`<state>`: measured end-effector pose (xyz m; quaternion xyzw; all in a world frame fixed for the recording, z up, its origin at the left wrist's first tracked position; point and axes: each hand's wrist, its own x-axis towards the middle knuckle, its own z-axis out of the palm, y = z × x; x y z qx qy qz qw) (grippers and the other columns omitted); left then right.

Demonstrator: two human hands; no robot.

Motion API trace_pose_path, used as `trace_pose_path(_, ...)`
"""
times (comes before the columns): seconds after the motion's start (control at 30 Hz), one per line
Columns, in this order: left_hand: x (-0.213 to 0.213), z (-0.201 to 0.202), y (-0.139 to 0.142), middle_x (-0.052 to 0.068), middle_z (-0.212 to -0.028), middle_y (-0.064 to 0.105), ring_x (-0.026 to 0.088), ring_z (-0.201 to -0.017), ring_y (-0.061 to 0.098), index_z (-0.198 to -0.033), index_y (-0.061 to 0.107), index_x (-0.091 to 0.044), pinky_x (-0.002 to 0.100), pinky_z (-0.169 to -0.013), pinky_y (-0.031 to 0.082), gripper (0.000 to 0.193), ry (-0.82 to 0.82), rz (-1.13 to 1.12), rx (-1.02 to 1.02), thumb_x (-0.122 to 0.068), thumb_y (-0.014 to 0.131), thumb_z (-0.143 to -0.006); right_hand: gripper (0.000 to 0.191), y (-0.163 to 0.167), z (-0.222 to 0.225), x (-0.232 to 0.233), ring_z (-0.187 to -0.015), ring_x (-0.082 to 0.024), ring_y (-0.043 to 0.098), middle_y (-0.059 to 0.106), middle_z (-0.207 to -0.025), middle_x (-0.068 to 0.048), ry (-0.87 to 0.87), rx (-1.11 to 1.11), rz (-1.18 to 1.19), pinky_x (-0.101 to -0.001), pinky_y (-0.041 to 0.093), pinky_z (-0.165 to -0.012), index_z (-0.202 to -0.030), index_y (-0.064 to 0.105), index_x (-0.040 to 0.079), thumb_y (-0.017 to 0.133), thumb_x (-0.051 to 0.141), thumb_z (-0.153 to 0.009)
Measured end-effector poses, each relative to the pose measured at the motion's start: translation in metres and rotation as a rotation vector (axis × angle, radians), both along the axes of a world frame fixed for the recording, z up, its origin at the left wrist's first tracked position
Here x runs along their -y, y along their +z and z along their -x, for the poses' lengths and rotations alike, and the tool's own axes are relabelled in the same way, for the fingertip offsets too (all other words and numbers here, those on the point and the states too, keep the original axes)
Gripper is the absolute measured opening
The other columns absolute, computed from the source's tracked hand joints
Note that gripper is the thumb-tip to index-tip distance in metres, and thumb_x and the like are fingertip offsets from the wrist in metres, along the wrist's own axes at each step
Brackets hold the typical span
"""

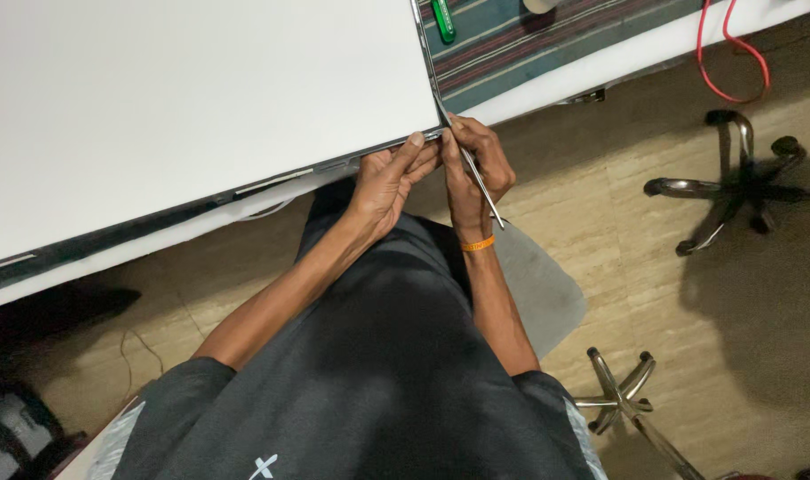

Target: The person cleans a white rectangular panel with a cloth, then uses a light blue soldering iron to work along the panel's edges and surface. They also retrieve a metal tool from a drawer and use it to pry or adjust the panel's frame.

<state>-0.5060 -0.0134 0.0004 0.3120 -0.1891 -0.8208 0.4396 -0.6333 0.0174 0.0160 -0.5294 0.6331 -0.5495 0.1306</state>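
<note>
White panel (192,98) corner worked w/ thin metal tool (476,182).
Tool is gripped by right hand (474,173), tip at panel's near corner; left hand (389,178) is pinched closed on panel edge beside it.

The large flat panel (192,98) is plain white with a dark edge. The cloth (547,40) behind it is striped teal, maroon and cream. A green-handled tool (443,20) lies there, near a red cable (729,53). An orange wristband (478,244) circles the right wrist; the shirt (369,391) is dark grey.
</note>
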Motion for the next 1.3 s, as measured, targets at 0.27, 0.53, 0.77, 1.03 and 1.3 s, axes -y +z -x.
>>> trace_pose_path(0.27, -0.003, 0.0, -0.023, 0.014, -0.115, 0.058, 0.025, -0.102, 0.057, -0.128, 0.058, 0.007, 0.041, -0.093, 0.054, 0.029, -0.006, -0.022, 0.08, -0.014, 0.067, -0.11, 0.009, -0.009, -0.005, 0.003, -0.103, -0.019, 0.076, 0.074, -0.115, -0.013, -0.013, -0.063, 0.014, -0.0304, 0.065, -0.081, -0.108, 0.072, 0.003, 0.074, 0.006, -0.1)
trace_pose_path(0.53, 0.0, 0.0, -0.021, 0.018, -0.124, 0.069, 0.034, -0.121, 0.068, -0.127, 0.061, 0.003, 0.044, -0.107, 0.057, 0.034, -0.014, -0.006, 0.046, -0.02, 0.064, -0.101, 0.011, -0.03, -0.007, 0.009, -0.096, -0.014, 0.068, 0.071, -0.109, -0.011, -0.049, 0.567, 0.01, -0.0279, 0.058, -0.086, -0.11, 0.07, -0.001, 0.073, 0.005, -0.101)
trace_pose_path(0.77, 0.004, 0.0, -0.01, 0.02, -0.123, 0.069, 0.036, -0.121, 0.069, -0.125, 0.061, 0.007, 0.048, -0.108, 0.057, 0.034, -0.025, 0.016, 0.062, -0.02, 0.063, -0.104, 0.012, -0.033, 0.022, 0.027, -0.085, -0.017, 0.072, 0.068, -0.087, -0.007, 0.069, 1.293, -0.068, -0.0301, 0.061, -0.079, -0.101, 0.061, 0.004, 0.07, 0.011, -0.099)
trace_pose_path(1.03, 0.002, 0.001, -0.002, 0.02, -0.121, 0.07, 0.034, -0.119, 0.069, -0.123, 0.061, 0.005, 0.046, -0.105, 0.058, 0.034, -0.033, 0.02, 0.088, -0.022, 0.062, -0.104, 0.022, -0.025, 0.028, 0.038, -0.064, -0.018, 0.072, 0.065, -0.066, -0.005, -0.076, 1.313, -0.21, -0.0231, 0.049, -0.049, -0.087, 0.063, 0.006, 0.075, 0.022, -0.096)
trace_pose_path(1.3, 0.002, 0.0, 0.003, 0.02, -0.116, 0.072, 0.032, -0.116, 0.072, -0.118, 0.063, 0.005, 0.044, -0.103, 0.06, 0.031, -0.043, 0.021, 0.115, -0.022, 0.061, -0.103, 0.03, -0.037, 0.045, 0.048, -0.048, -0.013, 0.054, 0.051, -0.054, 0.001, -0.126, 1.381, -0.383, -0.0288, 0.046, -0.046, -0.077, 0.061, 0.009, 0.082, 0.027, -0.088)
